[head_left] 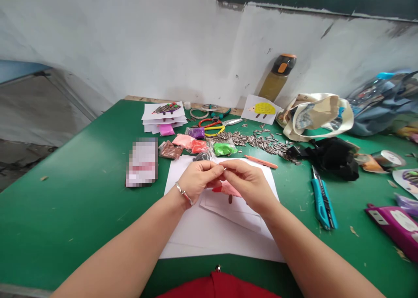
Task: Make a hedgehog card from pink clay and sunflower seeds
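My left hand (201, 176), with a silver bracelet at its wrist, has thumb and index finger pinched together. The fingertips of my right hand (248, 182) meet it in a similar pinch. Whatever lies between them is too small or hidden to name. Just below is a small white card (228, 212) bearing a pink shape (230, 189) that looks like modelling clay, with a red tip and a short brown leg. Part of it is covered by my right hand. The card rests on larger white paper (196, 235). A bag of dark clay (203, 155) lies beyond my left fingers.
Bagged coloured clay, including a green bag (224, 149), sits behind the paper. Sunflower seeds (266, 143) and scissors (214, 128) lie farther back. An orange pencil (261, 162) and teal utility knife (321, 202) are rightward; a pixelated rectangular object (143, 162) is left. A bottle (277, 76) stands at the wall.
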Demonstrator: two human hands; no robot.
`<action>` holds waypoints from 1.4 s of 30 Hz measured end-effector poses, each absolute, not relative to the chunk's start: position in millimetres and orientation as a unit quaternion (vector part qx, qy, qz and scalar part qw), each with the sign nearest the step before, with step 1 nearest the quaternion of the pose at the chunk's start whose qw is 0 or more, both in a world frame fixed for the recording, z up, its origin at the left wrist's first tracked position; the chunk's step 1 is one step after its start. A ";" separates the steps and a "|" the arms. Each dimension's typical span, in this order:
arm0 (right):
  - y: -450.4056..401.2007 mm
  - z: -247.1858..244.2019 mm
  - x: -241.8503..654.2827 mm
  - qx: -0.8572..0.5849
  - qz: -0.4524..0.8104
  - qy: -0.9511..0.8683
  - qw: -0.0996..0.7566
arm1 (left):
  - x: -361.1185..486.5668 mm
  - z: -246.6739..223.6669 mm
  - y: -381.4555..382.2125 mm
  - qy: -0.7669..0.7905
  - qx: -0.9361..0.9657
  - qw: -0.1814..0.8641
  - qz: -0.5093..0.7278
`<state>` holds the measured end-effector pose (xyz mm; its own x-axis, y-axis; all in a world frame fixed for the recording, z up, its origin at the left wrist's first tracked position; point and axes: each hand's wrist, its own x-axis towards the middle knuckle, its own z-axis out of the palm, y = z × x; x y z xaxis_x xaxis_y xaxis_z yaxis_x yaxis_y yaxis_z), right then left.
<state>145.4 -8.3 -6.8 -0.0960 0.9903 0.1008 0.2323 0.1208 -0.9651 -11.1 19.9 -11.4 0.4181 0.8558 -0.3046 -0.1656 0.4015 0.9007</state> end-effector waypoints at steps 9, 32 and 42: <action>-9.3 -10.2 145.8 -0.521 0.417 -0.593 0.451 | -12.9 -8.3 20.0 0.394 0.393 0.763 0.328; -11.9 -5.6 144.0 -0.543 0.405 -0.592 0.437 | -10.8 -9.8 19.0 0.395 0.397 0.758 0.334; -11.9 -5.4 144.0 -0.548 0.365 -0.627 0.417 | -8.8 -10.1 16.5 0.419 0.421 0.734 0.330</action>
<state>144.0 -11.9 -5.4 -0.0518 0.9911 0.1227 0.3818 0.1332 -0.9146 -8.8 16.5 -10.1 0.4302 0.8374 -0.3373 -0.1317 0.4279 0.8942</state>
